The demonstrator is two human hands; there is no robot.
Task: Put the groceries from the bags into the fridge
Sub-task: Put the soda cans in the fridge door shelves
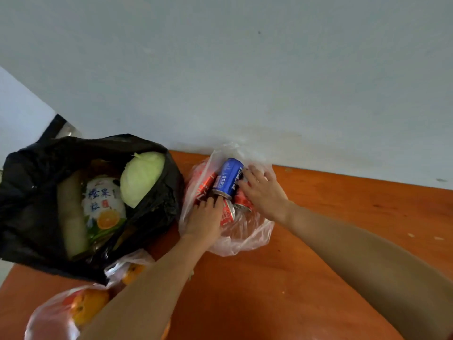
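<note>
A clear plastic bag (245, 239) lies open on the orange table (331, 229) against the wall. In it a blue Pepsi can (229, 176) lies on top of several red cans (204, 186). My left hand (204, 218) reaches into the bag from the front, its fingers curled over one red can (228, 213). From the right, my right hand (263, 192) has its fingers spread, the tips touching the blue can's side, and its palm is over another red can (242, 204).
A black bag (29, 192) at the left holds a pale green cabbage (141, 177), a white pouch with an orange picture (103, 202) and a long pale gourd (71, 217). A clear bag of oranges (85, 307) lies at the front left. A white wall rises behind.
</note>
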